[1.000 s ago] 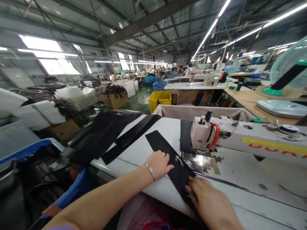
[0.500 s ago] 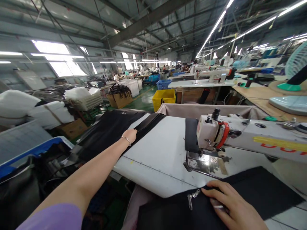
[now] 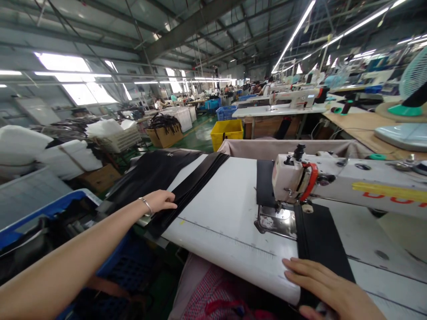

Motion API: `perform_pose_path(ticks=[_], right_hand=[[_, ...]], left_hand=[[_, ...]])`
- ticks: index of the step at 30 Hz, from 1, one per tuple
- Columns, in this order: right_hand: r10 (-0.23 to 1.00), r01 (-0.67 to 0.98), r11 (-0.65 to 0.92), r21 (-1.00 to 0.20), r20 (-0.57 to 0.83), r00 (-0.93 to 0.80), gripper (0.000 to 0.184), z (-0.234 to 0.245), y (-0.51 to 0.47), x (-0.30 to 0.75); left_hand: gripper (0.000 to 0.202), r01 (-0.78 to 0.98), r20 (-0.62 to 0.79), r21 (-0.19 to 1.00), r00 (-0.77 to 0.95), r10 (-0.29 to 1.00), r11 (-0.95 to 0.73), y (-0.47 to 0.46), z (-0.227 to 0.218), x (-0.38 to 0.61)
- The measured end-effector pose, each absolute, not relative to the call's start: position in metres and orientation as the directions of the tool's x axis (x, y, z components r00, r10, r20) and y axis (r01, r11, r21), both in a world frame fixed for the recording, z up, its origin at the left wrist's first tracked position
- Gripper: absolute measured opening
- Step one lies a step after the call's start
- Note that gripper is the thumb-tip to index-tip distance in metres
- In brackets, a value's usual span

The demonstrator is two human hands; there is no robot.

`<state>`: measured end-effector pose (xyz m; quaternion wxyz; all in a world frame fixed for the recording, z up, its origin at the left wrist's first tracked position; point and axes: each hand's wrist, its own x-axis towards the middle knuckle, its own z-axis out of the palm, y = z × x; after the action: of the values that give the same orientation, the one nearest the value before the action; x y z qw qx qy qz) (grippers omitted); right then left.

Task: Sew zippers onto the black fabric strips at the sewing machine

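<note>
My left hand [image 3: 159, 201] reaches out to the left side of the white sewing table [image 3: 230, 218], fingers stretched flat on a stack of long black strips [image 3: 190, 184]; a bracelet sits on the wrist. At the table's near edge my right hand [image 3: 328, 289] lies flat, fingers together, on a black fabric panel [image 3: 316, 238]. That panel runs up under the head of the sewing machine [image 3: 292, 180], by its metal needle plate [image 3: 276, 220]. Another black piece [image 3: 264, 182] lies behind the machine head.
A pile of black material [image 3: 147, 175] lies left of the strips. A blue crate [image 3: 50, 209] stands at the lower left. A yellow bin [image 3: 227, 131] and other sewing stations are beyond. A fan [image 3: 412, 84] stands at the right. Red checked cloth [image 3: 216, 295] is below the table edge.
My left hand went from the zipped black piece out to the strips, then slid nearer along them. The black panel under my right hand turned lengthwise and now lies beneath the machine head.
</note>
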<state>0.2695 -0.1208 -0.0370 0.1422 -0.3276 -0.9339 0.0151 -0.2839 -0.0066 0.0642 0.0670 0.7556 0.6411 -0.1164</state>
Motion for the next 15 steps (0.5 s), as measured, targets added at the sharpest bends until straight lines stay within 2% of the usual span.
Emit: perform_pose_path(ticks=[3,6,7,8,10,11,12,13,15], right_hand=[[0.801,0.772,0.587,-0.243,0.309,-0.512,0.039,-0.044,-0.113,0.273],[0.871,0.903,0.378,-0.207,0.411,-0.270,0.054,-0.055,-0.104,0.273],[0.872,0.918,0.351,-0.187,0.421,-0.248,0.057,-0.058,-0.101,0.273],[0.873,0.922,0.346,-0.174,0.419,-0.249,0.057,-0.060,-0.097,0.273],[0.873,0.918,0.365,-0.157,0.401,-0.279,0.053,-0.061,-0.091,0.274],[0.873,0.920,0.363,-0.146,0.397,-0.281,0.051,-0.060,-0.088,0.274],[0.876,0.930,0.343,-0.131,0.403,-0.266,0.050,-0.058,-0.086,0.273],[0.878,0.942,0.316,-0.113,0.410,-0.246,0.050,-0.056,-0.085,0.271],[0.882,0.959,0.272,-0.082,0.420,-0.214,0.051,-0.050,-0.086,0.266]], left_hand=[[0.038,0.967,-0.262,0.049,0.254,0.931,-0.250,-0.031,0.074,-0.264],[0.034,0.897,-0.377,0.217,0.441,0.814,-0.385,-0.060,0.078,-0.237],[0.031,0.868,-0.379,0.276,0.494,0.783,-0.414,-0.068,0.076,-0.229],[0.039,0.850,-0.344,0.303,0.520,0.782,-0.432,-0.074,0.070,-0.222],[0.084,0.851,-0.213,0.245,0.515,0.830,-0.465,-0.082,0.051,-0.208],[0.105,0.862,-0.140,0.171,0.500,0.854,-0.477,-0.085,0.038,-0.201],[0.116,0.868,-0.080,0.088,0.495,0.865,-0.489,-0.088,0.024,-0.193],[0.116,0.857,-0.042,0.023,0.515,0.856,-0.515,-0.091,0.012,-0.183],[0.099,0.795,-0.009,-0.026,0.605,0.796,-0.605,-0.100,-0.009,-0.162]])
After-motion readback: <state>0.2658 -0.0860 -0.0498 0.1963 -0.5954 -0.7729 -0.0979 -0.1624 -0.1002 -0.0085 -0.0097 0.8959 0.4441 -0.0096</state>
